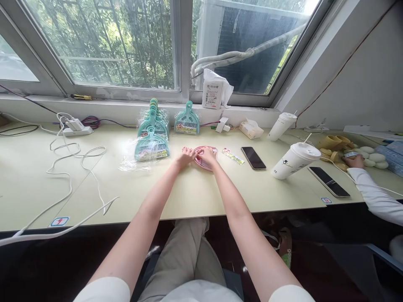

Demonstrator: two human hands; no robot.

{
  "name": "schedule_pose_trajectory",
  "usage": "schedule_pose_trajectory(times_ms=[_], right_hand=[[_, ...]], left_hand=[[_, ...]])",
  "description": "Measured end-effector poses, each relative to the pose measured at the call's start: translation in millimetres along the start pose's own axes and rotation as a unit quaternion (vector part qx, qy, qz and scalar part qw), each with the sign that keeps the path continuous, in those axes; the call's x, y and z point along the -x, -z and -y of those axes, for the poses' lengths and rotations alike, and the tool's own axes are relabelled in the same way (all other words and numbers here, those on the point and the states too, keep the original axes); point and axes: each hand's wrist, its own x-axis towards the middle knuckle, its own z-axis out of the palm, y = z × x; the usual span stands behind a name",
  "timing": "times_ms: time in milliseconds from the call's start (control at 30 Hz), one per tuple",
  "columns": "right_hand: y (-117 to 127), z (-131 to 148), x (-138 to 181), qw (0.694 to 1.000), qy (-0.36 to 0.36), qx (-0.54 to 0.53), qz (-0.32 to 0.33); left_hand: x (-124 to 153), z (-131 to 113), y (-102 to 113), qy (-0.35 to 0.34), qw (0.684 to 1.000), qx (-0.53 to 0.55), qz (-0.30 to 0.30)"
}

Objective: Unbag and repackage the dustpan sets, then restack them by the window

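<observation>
Pink dustpan set (206,157): lies flat on the desk (189,197), straight out ahead, pinned between both hands at full arm's reach.
Left hand (186,156): on the pink piece's left edge, fingers curled down onto it; a light grasp, though how firmly they close cannot be told from here.
Right hand (209,157): palm down over the pink piece's right half, fingers bent around it, touching and partly covering it.
Left of the hands: teal dustpan sets (152,138) in clear wrap, one lying flat just beside the left hand, more stacked upright behind it, another teal set (187,119) leaning near the window sill.
Right of the hands: paper label strip (232,156) lying loose just beside the right hand, then a dark phone (253,157), then a white lidded cup (294,160) farther out.
Progress: judging by the layout, the pink one looks out of its wrap with its label off, while the teal ones sit sealed, so most of the pile seems untouched.
Far right: another person's hand (354,161), white sleeve, busy among cream-coloured items, well apart from these hands.
Far left: white cable (71,167) looping over the desk, well clear.
</observation>
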Motion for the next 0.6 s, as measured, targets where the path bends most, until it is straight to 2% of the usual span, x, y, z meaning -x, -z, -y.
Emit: schedule_pose_trajectory(times_ms=[300, 433, 533, 600], right_hand=[[1, 9, -9, 0.999, -0.012, 0.024, 0.021], [3, 12, -12, 0.998, -0.026, 0.036, 0.035], [1, 11, -12, 0.998, -0.034, 0.032, 0.037], [-1, 10, -11, 0.998, -0.036, 0.036, 0.032]], left_hand=[[-7, -3, -8, 0.058, 0.997, 0.042, 0.006], [-7, -3, -10, 0.077, 0.989, 0.125, -0.02], [-6, -3, -12, 0.105, 0.963, 0.241, -0.061], [-5, -4, -13, 0.13, 0.929, 0.334, -0.092]])
